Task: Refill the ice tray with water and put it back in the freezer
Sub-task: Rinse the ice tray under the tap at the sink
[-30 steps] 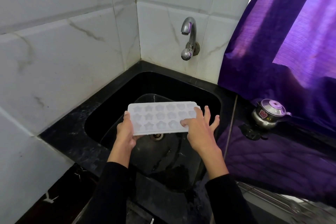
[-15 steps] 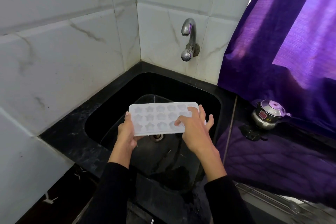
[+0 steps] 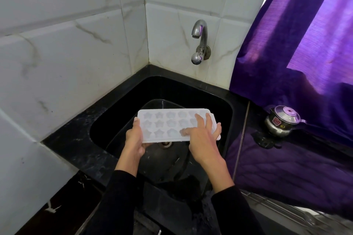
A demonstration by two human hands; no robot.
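Note:
A white ice tray (image 3: 168,122) with star and flower moulds hangs level over the black sink (image 3: 221,101), below and in front of the steel tap (image 3: 199,41). No water runs from the tap. My left hand (image 3: 134,139) grips the tray's left end, thumb on the rim and fingers underneath. My right hand (image 3: 202,139) lies on top of the tray's right end with straight, spread fingers, the index finger touching a mould in the front row. Whether the moulds hold water is not visible.
White tiled walls close the corner to the left and behind the sink. A black counter rims the sink. A small steel kettle (image 3: 282,122) stands on the counter at right, under a purple curtain (image 3: 305,44). A drain (image 3: 165,144) shows beneath the tray.
My right hand has shifted over the tray's right end, its fingers reaching farther across the moulds and the index finger swinging left. The tray and my left hand have stayed nearly still.

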